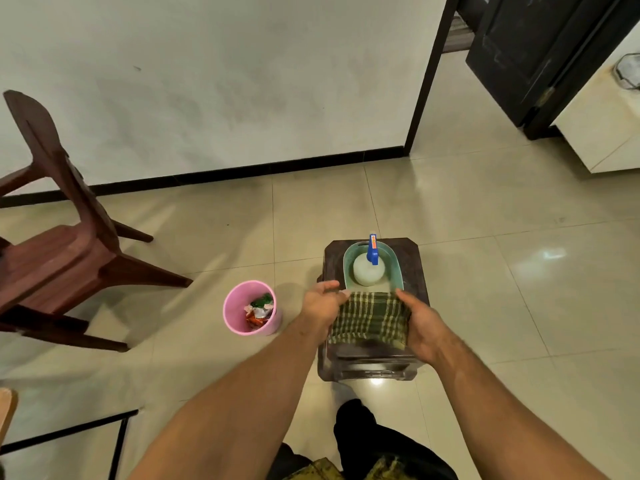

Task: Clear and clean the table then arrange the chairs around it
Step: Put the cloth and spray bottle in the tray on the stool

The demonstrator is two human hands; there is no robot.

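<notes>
The only marking in view is a small orange sticker on the blue trigger [373, 252] of the spray bottle [367, 271]; its print is too small to read, and the pale bottle body shows no label. The bottle stands in a teal tray [349, 261] that sits on the far half of a dark stool [372, 370], the tray's far rim close to the stool's far edge. Over the stool's near half, a green checked cloth [370, 317] is stretched between the person's two hands: the left hand [323, 304] grasps its left edge with fingers curled round it, and the right hand [420, 323] grips its right edge the same way. The cloth's far edge overlaps the tray's near rim, and its near edge stops short of the stool's near edge. Just left of the stool, a pink bin [235, 306] stands on the tiled floor [485, 289], holding crumpled wrappers [258, 311]. Well to the left, a brown chair [62, 258] stands near the wall, with bare tiles between its legs and the bin. To the right of the stool, the floor runs open toward a dark door [519, 57]. A black metal frame [121, 441] stands at the lower left.
</notes>
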